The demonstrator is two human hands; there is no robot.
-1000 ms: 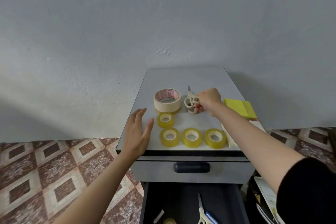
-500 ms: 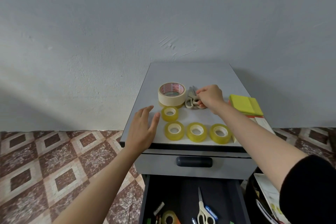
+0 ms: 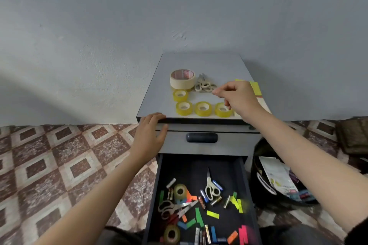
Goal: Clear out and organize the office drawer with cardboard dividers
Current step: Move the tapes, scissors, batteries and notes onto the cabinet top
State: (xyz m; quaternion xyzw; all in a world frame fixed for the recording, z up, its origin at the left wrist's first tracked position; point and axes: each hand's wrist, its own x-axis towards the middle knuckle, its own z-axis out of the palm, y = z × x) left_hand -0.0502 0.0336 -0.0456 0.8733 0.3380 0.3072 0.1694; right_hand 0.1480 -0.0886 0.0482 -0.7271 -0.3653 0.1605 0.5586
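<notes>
The scissors (image 3: pixel 205 85) on the desk (image 3: pixel 201 61) have cream finger loops and grey blades. So many loops overlap that it looks like more than one pair lying together. They lie flat just right of the masking tape roll (image 3: pixel 182 78).

The right hand (image 3: pixel 237 97) hovers over the desk with its fingers loosely curled and nothing held. Its thumb and forefinger tips sit just beside the loops; I cannot tell whether they touch. The left hand (image 3: pixel 148 137) is relaxed, with its fingertips resting over the desk's front left corner and its thumb spread against the closed front below.

The blades point away towards the wall and the loops towards the person, so the long axis runs front to back.

Below, the open drawer (image 3: pixel 189 169) holds more scissors, tape, batteries and coloured flags.
</notes>
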